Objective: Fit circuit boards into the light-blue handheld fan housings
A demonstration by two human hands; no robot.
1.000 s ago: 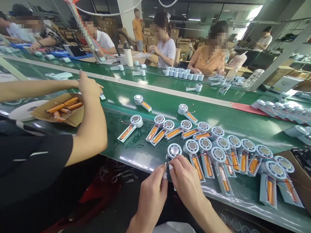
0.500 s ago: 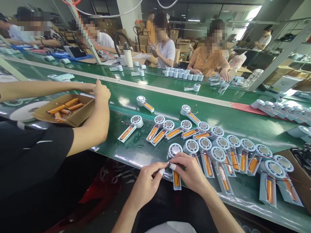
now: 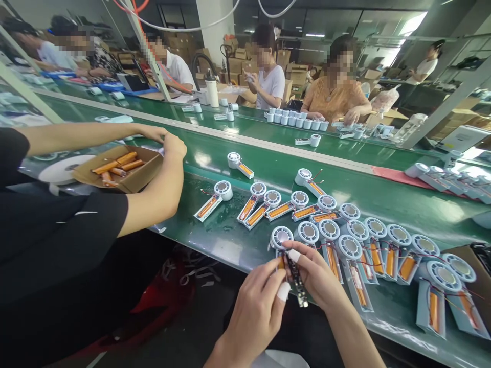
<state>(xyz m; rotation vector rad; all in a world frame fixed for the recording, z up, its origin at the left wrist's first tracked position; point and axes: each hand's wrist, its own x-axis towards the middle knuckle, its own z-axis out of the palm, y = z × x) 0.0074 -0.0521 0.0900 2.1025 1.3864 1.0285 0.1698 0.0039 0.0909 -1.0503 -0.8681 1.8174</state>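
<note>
A narrow black circuit board [image 3: 298, 283] slants downward from my right hand [image 3: 320, 273], pinched between its thumb and fingers. My left hand [image 3: 257, 301] is closed just left of the board; what its fingertips hold is hidden. Both hands have white covers on the thumb tips. Directly beyond them lies a pale blue handheld fan [image 3: 282, 237] with a round grille, its open handle with an orange battery mostly covered by my fingers. To the right, more such fans [image 3: 350, 248] lie in rows, orange batteries and thin red wires showing in their handles.
On the left, a co-worker's arms [image 3: 163, 189] reach around a cardboard box [image 3: 143, 174] of orange batteries beside a white reel [image 3: 63, 169]. A box of dark parts [image 3: 481, 260] stands at the right edge. Several people sit across the green belt [image 3: 215, 133].
My left hand has moved right and nearer to me. The black board now shows below my right hand's fingers. The whole view has shifted slightly; the neighbour's hands have come together.
</note>
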